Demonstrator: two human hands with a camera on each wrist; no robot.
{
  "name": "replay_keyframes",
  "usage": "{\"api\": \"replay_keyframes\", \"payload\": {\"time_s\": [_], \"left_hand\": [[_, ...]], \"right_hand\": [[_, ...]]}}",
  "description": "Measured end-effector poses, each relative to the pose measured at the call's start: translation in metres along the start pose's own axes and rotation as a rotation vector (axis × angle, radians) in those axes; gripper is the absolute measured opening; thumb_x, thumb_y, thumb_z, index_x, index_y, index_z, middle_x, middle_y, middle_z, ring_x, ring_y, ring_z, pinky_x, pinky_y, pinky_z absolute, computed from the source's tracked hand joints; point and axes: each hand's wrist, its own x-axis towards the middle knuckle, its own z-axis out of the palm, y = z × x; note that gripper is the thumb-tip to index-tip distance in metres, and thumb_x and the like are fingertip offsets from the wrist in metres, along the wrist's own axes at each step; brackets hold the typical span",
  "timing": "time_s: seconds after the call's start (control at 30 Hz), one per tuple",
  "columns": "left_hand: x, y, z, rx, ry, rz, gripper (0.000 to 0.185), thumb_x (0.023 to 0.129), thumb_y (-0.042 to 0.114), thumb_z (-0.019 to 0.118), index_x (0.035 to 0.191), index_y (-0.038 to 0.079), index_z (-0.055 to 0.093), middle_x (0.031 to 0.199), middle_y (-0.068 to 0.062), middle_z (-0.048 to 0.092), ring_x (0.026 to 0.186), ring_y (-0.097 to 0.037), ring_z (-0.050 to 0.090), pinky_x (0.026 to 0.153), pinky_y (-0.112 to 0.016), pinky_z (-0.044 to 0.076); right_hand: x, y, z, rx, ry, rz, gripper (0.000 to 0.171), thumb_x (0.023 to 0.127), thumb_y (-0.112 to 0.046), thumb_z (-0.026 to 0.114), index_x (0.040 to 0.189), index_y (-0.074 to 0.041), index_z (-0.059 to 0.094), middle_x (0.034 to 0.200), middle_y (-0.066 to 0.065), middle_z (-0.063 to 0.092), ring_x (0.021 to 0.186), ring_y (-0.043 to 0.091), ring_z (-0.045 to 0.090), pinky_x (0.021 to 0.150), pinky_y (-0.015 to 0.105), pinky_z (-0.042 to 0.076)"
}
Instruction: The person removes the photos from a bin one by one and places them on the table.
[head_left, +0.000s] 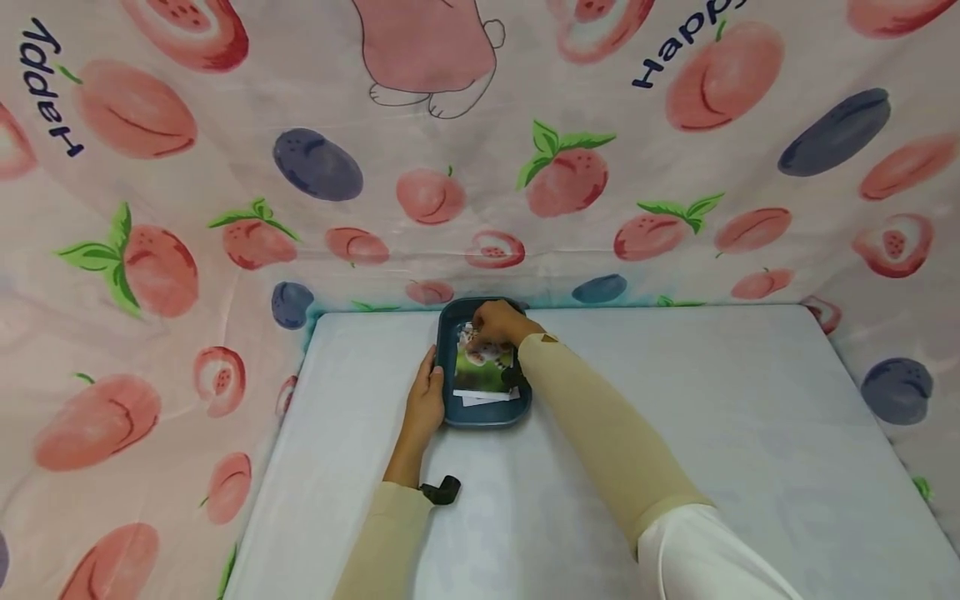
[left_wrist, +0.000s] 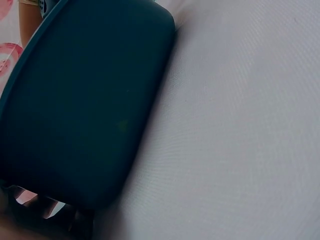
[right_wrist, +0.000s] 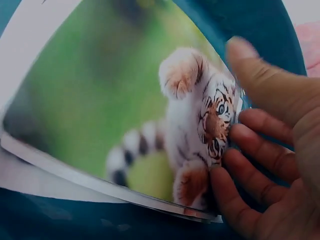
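A dark blue-green tray [head_left: 487, 421] lies at the far edge of the white table. In it is a small stack of photo cards, the top photo [head_left: 480, 383] showing a tiger cub on green. My left hand [head_left: 426, 400] holds the tray's left side; in the left wrist view the tray's outer wall [left_wrist: 90, 100] hides most of that hand. My right hand [head_left: 498, 323] is over the far end of the tray. In the right wrist view its fingertips touch the photo stack's edge by the cub's head, while the thumb [right_wrist: 245, 55] stands apart from them.
The white tabletop [head_left: 712, 400] spreads around the tray. Behind it hangs a pink fruit-print cloth [head_left: 465, 150], which also covers the sides. A black wrist camera [head_left: 442, 490] sits on the left wrist.
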Motion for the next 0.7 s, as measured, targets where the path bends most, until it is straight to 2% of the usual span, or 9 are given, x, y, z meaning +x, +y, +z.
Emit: {"api": "replay_keyframes", "payload": {"time_s": [0.2,0.33,0.43,0.57,0.7], "left_hand": [[0.0011,-0.0014,0.0024,-0.008,0.000,0.005,0.052,0.112,0.033,0.035,0.163,0.025,0.028,0.169,-0.003,0.027,0.158,-0.029,0.020,0.128,-0.053,0.017],[0.0008,-0.0013,0.0030,-0.006,0.007,0.003,0.051,0.112,0.033,0.035,0.163,0.025,0.028,0.169,-0.004,0.027,0.158,-0.029,0.020,0.128,-0.053,0.017],[0.0007,-0.0003,0.0032,-0.007,0.011,-0.002,0.052,0.112,0.033,0.035,0.163,0.025,0.028,0.169,-0.003,0.027,0.158,-0.029,0.020,0.128,-0.054,0.017],[0.0012,0.0007,0.0029,0.006,0.011,-0.004,0.052,0.112,0.036,0.034,0.163,0.025,0.027,0.169,-0.003,0.027,0.158,-0.029,0.020,0.127,-0.055,0.018],[0.0012,0.0013,0.0016,0.013,0.013,-0.008,0.052,0.112,0.036,0.034,0.163,0.026,0.027,0.169,-0.003,0.027,0.158,-0.029,0.021,0.127,-0.055,0.018]], "right_hand": [[0.0008,0.0033,0.0033,0.021,-0.031,0.045,0.058,0.082,-0.031,0.088,0.131,-0.010,0.062,0.120,0.009,0.064,0.071,0.018,0.060,0.065,0.033,0.053],[0.0041,0.0025,0.0070,0.055,-0.044,0.082,0.055,0.079,-0.022,0.090,0.120,-0.010,0.055,0.115,0.014,0.059,0.061,0.020,0.051,0.052,0.033,0.044],[0.0069,0.0012,0.0087,0.020,-0.039,0.101,0.051,0.078,-0.021,0.090,0.110,-0.009,0.053,0.107,0.013,0.058,0.062,0.020,0.051,0.051,0.033,0.043],[0.0066,-0.0010,0.0083,-0.038,-0.023,0.093,0.042,0.077,-0.025,0.092,0.098,-0.010,0.058,0.099,0.009,0.060,0.064,0.019,0.054,0.055,0.032,0.045],[0.0050,-0.0018,0.0071,0.005,-0.011,0.070,0.031,0.079,-0.024,0.090,0.086,-0.012,0.062,0.084,0.005,0.060,0.059,0.018,0.055,0.054,0.032,0.047]]}}
